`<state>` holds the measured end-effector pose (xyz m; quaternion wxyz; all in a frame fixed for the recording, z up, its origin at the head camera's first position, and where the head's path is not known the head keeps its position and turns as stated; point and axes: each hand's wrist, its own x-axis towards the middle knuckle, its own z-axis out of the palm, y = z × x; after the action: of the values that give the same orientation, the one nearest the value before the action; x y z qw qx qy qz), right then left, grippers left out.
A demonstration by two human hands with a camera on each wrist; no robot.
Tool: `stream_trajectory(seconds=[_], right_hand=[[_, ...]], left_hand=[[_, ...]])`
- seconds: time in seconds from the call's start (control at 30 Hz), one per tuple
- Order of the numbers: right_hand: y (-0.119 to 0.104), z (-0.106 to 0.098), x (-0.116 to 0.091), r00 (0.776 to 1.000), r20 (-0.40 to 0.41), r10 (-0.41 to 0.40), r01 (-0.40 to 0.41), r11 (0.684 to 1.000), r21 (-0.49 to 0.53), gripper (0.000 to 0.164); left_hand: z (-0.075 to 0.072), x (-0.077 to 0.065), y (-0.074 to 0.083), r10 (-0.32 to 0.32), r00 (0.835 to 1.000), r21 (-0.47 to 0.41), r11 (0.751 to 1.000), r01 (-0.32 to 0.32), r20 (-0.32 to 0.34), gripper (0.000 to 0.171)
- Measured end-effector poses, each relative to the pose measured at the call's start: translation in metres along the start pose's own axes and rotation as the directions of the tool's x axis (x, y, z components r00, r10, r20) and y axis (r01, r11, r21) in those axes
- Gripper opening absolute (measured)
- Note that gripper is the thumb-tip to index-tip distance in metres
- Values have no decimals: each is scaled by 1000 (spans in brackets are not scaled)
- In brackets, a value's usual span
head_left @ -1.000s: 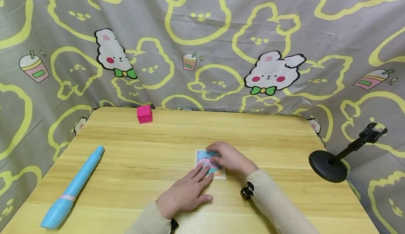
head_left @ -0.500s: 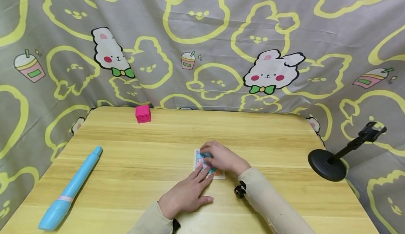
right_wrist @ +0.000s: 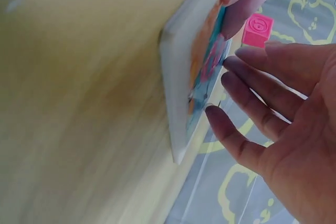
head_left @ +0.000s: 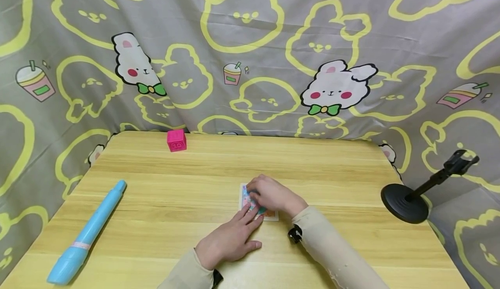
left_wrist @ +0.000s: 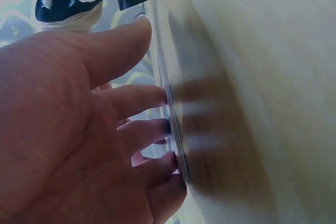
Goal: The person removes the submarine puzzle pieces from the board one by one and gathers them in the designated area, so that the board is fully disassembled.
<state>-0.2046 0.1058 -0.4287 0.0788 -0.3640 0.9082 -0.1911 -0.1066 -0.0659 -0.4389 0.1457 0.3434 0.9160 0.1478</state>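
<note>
Compared with 1.0 s ago, the right hand (head_left: 275, 193) is set farther left over the picture board (head_left: 245, 197), so that more of the board's right part is covered. The left hand (head_left: 230, 241) is kept in much the same place, and the board's position on the table (head_left: 175, 193) is unchanged, as are those of the objects around it. Against the frame from 0.5 s ago, hardly any difference is seen.

The board is laid flat on the table, under the fingertips of the 2 hands; its near left part is touched by the left hand, and its far right part is overlaid by the right. A pale border is shown around blue, pink and orange artwork. The left fingers are held nearly straight and a little apart, with the thumb spread away to the near side of the board. The right fingers are loosely bent and spread, with their tips lowered to the artwork; whether a part of it is pinched cannot be told.

To the far left a pink cube (head_left: 177, 140) is seen, to the left a blue wand-like object (head_left: 91, 224), and to the right a black stand (head_left: 404, 204). The table is backed by a patterned grey curtain (head_left: 187, 15).
</note>
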Motion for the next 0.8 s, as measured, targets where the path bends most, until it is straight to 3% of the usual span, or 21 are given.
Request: stream_trajectory(seconds=[0.3,0.53,0.8], right_hand=[[-1,1,8,999,11,46,-46,999,18,25],[1,5,8,999,-39,8,-12,996,-92,24],[1,8,8,998,-57,5,-10,995,-99,23]], left_hand=[[0,1,-2,4,1000,-1,1000,-4,4,59],[0,1,-2,12,1000,-3,1000,-12,-4,59],[-2,-1,1,15,1000,7,1000,-15,-7,59]])
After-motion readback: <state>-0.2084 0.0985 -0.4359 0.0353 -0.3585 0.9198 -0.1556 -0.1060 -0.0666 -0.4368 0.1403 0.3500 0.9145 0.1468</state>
